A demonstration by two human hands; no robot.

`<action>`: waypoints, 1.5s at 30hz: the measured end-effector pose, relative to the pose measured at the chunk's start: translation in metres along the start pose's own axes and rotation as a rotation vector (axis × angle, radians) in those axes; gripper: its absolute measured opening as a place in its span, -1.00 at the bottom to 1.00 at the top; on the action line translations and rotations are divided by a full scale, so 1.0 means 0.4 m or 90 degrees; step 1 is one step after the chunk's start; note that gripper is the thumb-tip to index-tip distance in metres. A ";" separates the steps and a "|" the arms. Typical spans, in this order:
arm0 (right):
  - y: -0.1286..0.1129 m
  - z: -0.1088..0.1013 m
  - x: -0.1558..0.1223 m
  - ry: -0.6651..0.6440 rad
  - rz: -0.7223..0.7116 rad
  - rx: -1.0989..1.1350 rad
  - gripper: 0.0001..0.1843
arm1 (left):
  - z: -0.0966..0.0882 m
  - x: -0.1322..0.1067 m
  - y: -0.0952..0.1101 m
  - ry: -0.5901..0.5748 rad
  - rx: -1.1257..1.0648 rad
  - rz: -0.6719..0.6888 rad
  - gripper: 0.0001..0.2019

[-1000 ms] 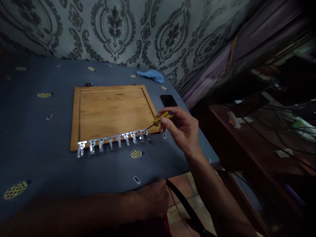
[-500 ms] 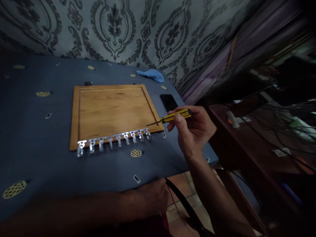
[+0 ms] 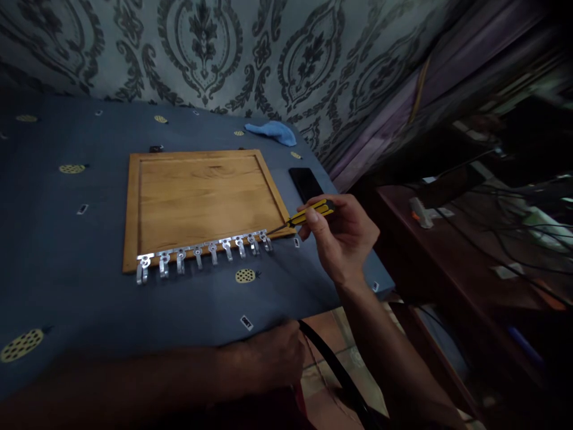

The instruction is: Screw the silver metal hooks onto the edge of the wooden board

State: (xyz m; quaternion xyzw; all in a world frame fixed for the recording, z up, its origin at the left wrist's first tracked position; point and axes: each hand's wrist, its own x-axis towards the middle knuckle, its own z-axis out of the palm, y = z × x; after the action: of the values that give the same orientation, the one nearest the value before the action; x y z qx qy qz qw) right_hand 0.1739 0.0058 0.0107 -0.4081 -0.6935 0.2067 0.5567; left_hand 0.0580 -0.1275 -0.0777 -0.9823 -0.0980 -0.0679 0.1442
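My right hand [image 3: 342, 239] is closed around the yellow and black handle of a screwdriver [image 3: 311, 212]. Its thin shaft points left, and the tip is at the right end of a silver metal hook rail [image 3: 197, 254]. The rail has several hooks and lies along the near edge of a framed wooden board [image 3: 206, 197]. Whether the tip touches a screw is too small to tell. At the table's front edge, my left hand [image 3: 280, 355] is curled closed in shadow. A curved black band [image 3: 329, 352] runs from beside it; the left fingers are hidden.
A blue cloth with printed pineapples covers the table [image 3: 179, 316]. A black phone [image 3: 305, 184] lies right of the board, and a light-blue cloth [image 3: 274, 132] lies behind. Patterned fabric [image 3: 206, 48] hangs at the back. At right stands a dark red desk [image 3: 416, 251] with cables.
My right hand has moved slightly left and the screwdriver's tip has come down to the rail's right end. My left hand stays in about the same place.
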 end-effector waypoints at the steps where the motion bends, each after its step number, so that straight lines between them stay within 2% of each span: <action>1: 0.000 0.001 0.000 -0.001 0.003 -0.001 -0.87 | -0.002 -0.001 -0.001 0.000 0.001 0.001 -0.77; 17: 0.013 0.020 0.005 -0.010 0.038 -0.005 -0.77 | -0.008 -0.002 -0.005 -0.002 0.010 0.009 -0.78; 21: 0.015 0.018 0.004 -0.017 0.033 0.007 -0.80 | -0.008 -0.002 -0.004 -0.006 0.011 0.012 -0.78; 26: 0.011 0.012 0.011 -0.056 0.033 0.019 -0.83 | -0.013 -0.004 -0.008 -0.008 0.015 0.010 -0.78; 33: -0.005 0.009 0.034 -0.149 0.052 0.003 -0.73 | -0.018 -0.005 -0.009 -0.018 0.026 0.015 -0.80; 39: -0.021 -0.011 0.051 -0.236 0.077 0.043 -0.68 | -0.015 -0.001 -0.006 -0.024 0.027 0.016 -0.79; 42: -0.019 -0.014 0.054 -0.240 0.081 0.063 -0.70 | -0.016 -0.001 -0.008 -0.025 0.028 0.019 -0.80; 45: -0.014 -0.008 0.054 -0.202 0.076 0.069 -0.73 | -0.019 -0.002 -0.011 -0.026 0.029 0.022 -0.79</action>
State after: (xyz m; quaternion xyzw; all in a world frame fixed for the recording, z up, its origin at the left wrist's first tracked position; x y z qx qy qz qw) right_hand 0.1740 0.0191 0.0287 -0.3799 -0.7349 0.3384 0.4485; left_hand 0.0554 -0.1257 -0.0696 -0.9816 -0.0855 -0.0428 0.1653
